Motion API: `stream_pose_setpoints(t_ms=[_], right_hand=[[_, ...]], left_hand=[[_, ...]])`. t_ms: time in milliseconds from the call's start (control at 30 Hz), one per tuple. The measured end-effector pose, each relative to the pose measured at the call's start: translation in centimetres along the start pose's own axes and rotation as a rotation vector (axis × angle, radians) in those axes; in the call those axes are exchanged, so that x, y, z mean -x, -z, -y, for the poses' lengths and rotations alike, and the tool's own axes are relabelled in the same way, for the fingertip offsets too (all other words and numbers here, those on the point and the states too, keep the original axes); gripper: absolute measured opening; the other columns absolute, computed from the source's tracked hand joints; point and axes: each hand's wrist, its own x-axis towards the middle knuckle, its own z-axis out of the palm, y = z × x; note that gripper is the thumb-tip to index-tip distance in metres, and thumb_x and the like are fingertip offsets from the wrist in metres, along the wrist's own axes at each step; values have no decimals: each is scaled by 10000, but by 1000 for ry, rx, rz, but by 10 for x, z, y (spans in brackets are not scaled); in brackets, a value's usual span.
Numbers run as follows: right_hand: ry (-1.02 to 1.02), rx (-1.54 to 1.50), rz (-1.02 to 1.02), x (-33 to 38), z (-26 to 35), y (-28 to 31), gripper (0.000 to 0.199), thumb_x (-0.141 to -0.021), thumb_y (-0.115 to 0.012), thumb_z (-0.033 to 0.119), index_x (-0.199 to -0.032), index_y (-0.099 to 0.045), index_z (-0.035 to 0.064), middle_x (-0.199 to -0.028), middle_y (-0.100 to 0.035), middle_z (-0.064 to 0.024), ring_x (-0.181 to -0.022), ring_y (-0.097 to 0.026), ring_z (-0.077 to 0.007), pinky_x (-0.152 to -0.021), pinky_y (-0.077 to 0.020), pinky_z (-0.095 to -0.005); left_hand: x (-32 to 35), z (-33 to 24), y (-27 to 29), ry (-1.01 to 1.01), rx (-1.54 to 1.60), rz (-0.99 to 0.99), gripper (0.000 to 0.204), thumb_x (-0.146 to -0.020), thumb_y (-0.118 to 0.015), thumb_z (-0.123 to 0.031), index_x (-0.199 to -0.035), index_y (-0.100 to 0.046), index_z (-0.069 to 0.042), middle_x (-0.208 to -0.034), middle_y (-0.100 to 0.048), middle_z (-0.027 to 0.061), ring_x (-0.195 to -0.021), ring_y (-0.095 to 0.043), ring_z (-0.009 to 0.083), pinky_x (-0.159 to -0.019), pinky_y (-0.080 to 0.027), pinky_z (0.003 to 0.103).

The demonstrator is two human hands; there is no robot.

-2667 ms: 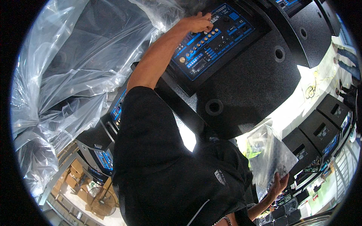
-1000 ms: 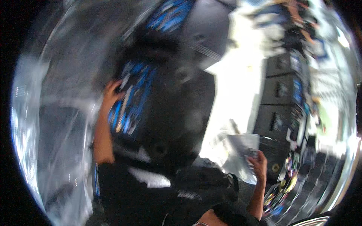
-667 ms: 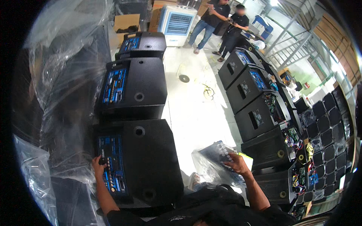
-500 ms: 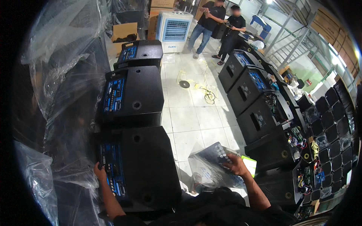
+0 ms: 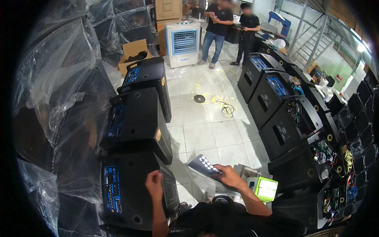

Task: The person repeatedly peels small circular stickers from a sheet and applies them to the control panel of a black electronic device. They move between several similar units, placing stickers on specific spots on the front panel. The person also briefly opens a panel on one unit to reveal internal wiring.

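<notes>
My right hand (image 5: 229, 176) grips a dark sheet (image 5: 204, 162) with rows of white round spots, together with a clear plastic bag (image 5: 193, 170). My left hand (image 5: 154, 185) hovers over the right side of the nearest black speaker cabinet (image 5: 134, 170), its fingers curled together. Whether something small sits between those fingertips cannot be made out. Left of that hand, the cabinet's blue-printed control panel (image 5: 112, 189) carries a column of knobs. Beside my right forearm, below the sheet, lies a bright green-framed item (image 5: 267, 189) with a white face.
Two more cabinets (image 5: 138, 114) continue the left row, beside plastic-wrapped stacks (image 5: 67, 98). On the right stand several cabinets (image 5: 276, 122), some with exposed circuit boards (image 5: 325, 153). Yellow strapping (image 5: 225, 108) lies on the tiled floor. An air cooler (image 5: 182, 43) and two people (image 5: 218, 27) are at the back.
My left hand has left the nearest cabinet's control panel and moved right, fingers curled. The sheet and bag in my right hand have shifted left, showing more white spots. The view has turned.
</notes>
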Motion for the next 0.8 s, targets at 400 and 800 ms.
stream_pose_setpoints(t_ms=[400, 800], right_hand=[[66, -122, 33, -38, -3, 114, 330, -867, -682, 112, -1184, -623, 42, -968, -703, -159, -831, -648, -212, -784, -502, -341], [80, -121, 16, -132, 3, 135, 309, -870, -692, 126, -1155, -631, 23, -934, -702, -157, -799, -623, -181, -758, -492, -330]], left_hand=[[-29, -141, -205, -456, -243, 449, 711, -805, -770, -305, -1370, -451, -16, -1380, -482, 186, -1282, -454, 320, -1077, -350, 418], [-146, -90, -247, -108, 89, 604, 191, -780, -808, -147, -821, -670, -20, -767, -695, 27, -709, -591, 64, -658, -487, 240]])
